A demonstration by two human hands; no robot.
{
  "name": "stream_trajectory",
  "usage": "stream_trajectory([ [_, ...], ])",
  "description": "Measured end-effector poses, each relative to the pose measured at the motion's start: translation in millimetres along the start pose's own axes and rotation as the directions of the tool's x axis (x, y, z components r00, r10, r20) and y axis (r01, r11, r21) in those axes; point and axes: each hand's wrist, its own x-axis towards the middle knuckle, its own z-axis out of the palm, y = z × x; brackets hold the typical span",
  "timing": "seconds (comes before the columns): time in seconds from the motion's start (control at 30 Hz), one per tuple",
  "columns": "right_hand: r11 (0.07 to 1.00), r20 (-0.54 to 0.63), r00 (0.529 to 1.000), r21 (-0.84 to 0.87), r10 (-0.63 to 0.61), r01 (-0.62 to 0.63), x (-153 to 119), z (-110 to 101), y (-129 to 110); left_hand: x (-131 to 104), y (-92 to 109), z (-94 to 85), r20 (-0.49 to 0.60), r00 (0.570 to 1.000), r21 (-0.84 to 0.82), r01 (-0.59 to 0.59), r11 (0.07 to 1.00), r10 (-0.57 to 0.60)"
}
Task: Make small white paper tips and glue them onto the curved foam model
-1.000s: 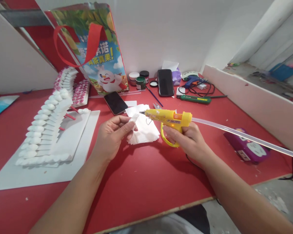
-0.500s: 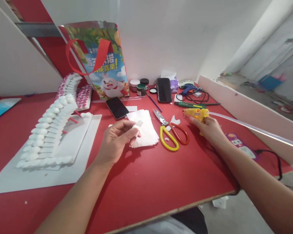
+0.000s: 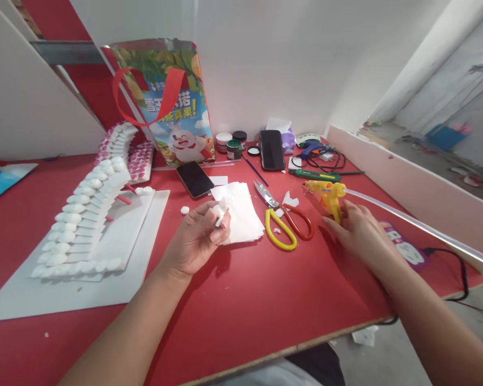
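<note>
My left hand (image 3: 201, 233) pinches a small crumpled piece of white paper (image 3: 220, 210) between thumb and fingers. It is just left of a stack of white paper sheets (image 3: 241, 214), partly over its edge. A yellow glue gun (image 3: 327, 194), with a long clear glue stick (image 3: 418, 225) out of its back, stands on the red table. Beside its handle my right hand (image 3: 359, 230) is open, with thumb and fingers apart. Scissors (image 3: 279, 206) with one yellow and one red handle lie open between the hands, among white paper scraps (image 3: 290, 199).
At left, a curved white model edged with white puffs (image 3: 74, 209) rests on a white board (image 3: 145, 257). Behind are a gift bag (image 3: 180, 107), two phones (image 3: 195, 179), paint jars (image 3: 233, 150) and a green-handled tool (image 3: 316, 176). A purple power strip (image 3: 406, 249) lies at right.
My right hand has let go of the glue gun and drawn back toward me. My left hand has turned and shifted slightly left and nearer, still pinching the white paper.
</note>
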Motion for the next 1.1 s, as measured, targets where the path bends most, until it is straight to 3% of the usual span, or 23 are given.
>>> stream_trajectory([
  [0.1,0.989,-0.046,0.993,-0.113,-0.105,0.1,-35,-20,-30,0,0,-0.7,0.0,1.0,0.044,-0.009,0.999,0.009],
  [0.17,0.971,-0.136,0.971,0.112,-0.196,0.211,-47,-32,-61,-1,-1,-0.6,-0.027,0.999,0.108,-0.035,0.993,0.039],
  [0.23,0.855,-0.092,0.966,0.45,-0.242,0.257,-43,-39,-94,-1,-2,-0.1,-0.063,0.994,0.19,-0.073,0.979,0.087],
  [0.3,0.694,0.037,0.969,0.705,-0.244,0.148,-26,-39,-123,-1,-3,0.1,-0.085,0.987,0.275,-0.106,0.956,0.134],
  [0.37,0.549,0.189,0.957,0.835,-0.22,-0.038,-5,-33,-144,0,-4,-0.8,-0.089,0.981,0.342,-0.13,0.931,0.17],
  [0.5,0.209,0.411,0.873,0.908,-0.264,-0.364,20,-7,-158,1,-5,-6.9,-0.104,0.977,0.438,-0.124,0.89,0.187],
  [0.6,0.045,0.441,0.844,0.892,-0.306,-0.45,18,14,-155,1,-6,-10.7,-0.126,0.976,0.516,-0.09,0.852,0.179],
  [0.7,-0.012,0.459,0.819,0.87,-0.343,-0.493,14,27,-151,1,-7,-9.8,-0.142,0.974,0.592,-0.062,0.804,0.179],
  [0.83,-0.012,0.501,0.792,0.843,-0.349,-0.538,14,29,-150,1,-7,-6.4,-0.147,0.971,0.651,-0.047,0.757,0.187],
  [1.1,-0.005,0.491,0.812,0.855,-0.316,-0.519,12,30,-154,0,-6,-6.0,-0.136,0.974,0.675,-0.043,0.736,0.182],
])
